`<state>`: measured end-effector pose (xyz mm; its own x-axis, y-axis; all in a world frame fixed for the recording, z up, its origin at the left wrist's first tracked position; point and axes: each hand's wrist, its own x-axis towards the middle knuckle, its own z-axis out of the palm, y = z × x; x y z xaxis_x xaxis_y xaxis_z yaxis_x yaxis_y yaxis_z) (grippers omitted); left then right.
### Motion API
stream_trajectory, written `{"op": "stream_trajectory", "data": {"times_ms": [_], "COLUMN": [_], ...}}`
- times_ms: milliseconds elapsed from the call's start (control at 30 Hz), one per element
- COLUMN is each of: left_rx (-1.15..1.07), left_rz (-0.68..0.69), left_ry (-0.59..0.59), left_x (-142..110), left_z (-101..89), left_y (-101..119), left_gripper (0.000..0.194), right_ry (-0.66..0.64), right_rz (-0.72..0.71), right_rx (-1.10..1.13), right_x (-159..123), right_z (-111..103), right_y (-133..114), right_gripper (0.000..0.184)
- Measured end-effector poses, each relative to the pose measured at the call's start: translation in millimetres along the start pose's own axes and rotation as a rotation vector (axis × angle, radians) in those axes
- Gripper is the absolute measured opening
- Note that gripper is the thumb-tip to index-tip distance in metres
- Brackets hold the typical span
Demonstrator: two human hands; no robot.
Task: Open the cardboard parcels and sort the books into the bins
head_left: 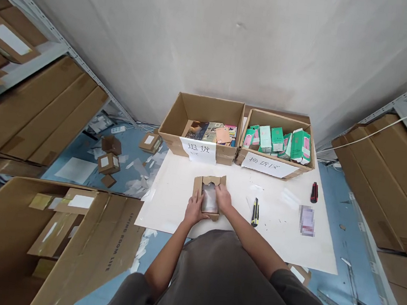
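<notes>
A small brown cardboard box (pixel 198 184) sits on the white table, its flaps folded back. Inside it lies a greyish item (pixel 210 202) that looks wrapped in clear plastic; its kind cannot be made out. My left hand (pixel 195 212) is closed round the box's left side, with the thumb along the near edge. At the right side my right hand (pixel 223 199) grips the wall, its fingertips bent over the opening and partly hidden. A yellow and black utility knife (pixel 255 212) lies to the right of my right hand.
Two open cartons stand behind: the left carton (pixel 171 114) holds books and boxes, the right carton (pixel 311 158) green boxes. A red and black cutter (pixel 315 192) lies right on the table (pixel 177 184). A large carton (pixel 114 240) with parcels stands left; shelves flank both sides.
</notes>
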<state>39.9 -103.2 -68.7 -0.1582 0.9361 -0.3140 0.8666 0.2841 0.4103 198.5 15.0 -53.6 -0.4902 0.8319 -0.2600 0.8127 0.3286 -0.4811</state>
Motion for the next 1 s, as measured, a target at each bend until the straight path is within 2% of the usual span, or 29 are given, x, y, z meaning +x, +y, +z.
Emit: {"op": "stream_trajectory", "data": {"times_ms": [100,300,367,467,533,667,733,900,1000], "left_rx": [0.003,-0.014,-0.015,-0.032,-0.052,-0.08,-0.081,-0.066,-0.03], "left_rz": [0.005,-0.031,-0.062,-0.092,-0.1,-0.096,-0.095,-0.098,-0.091], "left_ry": [0.036,0.025,0.012,0.009,0.017,0.029,0.039,0.05,0.073], "left_x": [-3.9,-7.7,-8.5,-10.3,-11.6,-12.9,-12.9,-12.5,-10.7], "left_z": [1.8,6.3,7.2,8.0,8.5,9.2,9.2,6.4,2.6], "left_y": [-0.1,4.8,5.8,6.1,6.6,8.9,10.2,11.2,10.0], "left_gripper": [0.12,0.12,0.121,0.121,0.12,0.113,0.111,0.111,0.121], "right_ry": [-0.204,-0.441,-0.509,-0.545,-0.517,-0.417,-0.405,-0.433,-0.434], "right_rz": [-0.095,-0.03,-0.006,0.021,0.009,-0.014,-0.017,-0.064,-0.116], "right_rx": [-0.033,-0.13,-0.176,-0.264,-0.267,-0.218,-0.214,-0.175,-0.152], "right_x": [6.9,34.0,43.0,49.5,50.0,50.2,50.3,41.4,30.1], "right_z": [18.0,45.5,53.7,66.1,71.1,67.1,59.3,32.8,13.9], "right_y": [-17.5,-21.4,-20.4,-20.2,-20.3,-21.7,-23.3,-30.1,-36.9], "right_gripper": [0.051,0.116,0.13,0.138,0.132,0.086,0.069,0.052,0.049]}}
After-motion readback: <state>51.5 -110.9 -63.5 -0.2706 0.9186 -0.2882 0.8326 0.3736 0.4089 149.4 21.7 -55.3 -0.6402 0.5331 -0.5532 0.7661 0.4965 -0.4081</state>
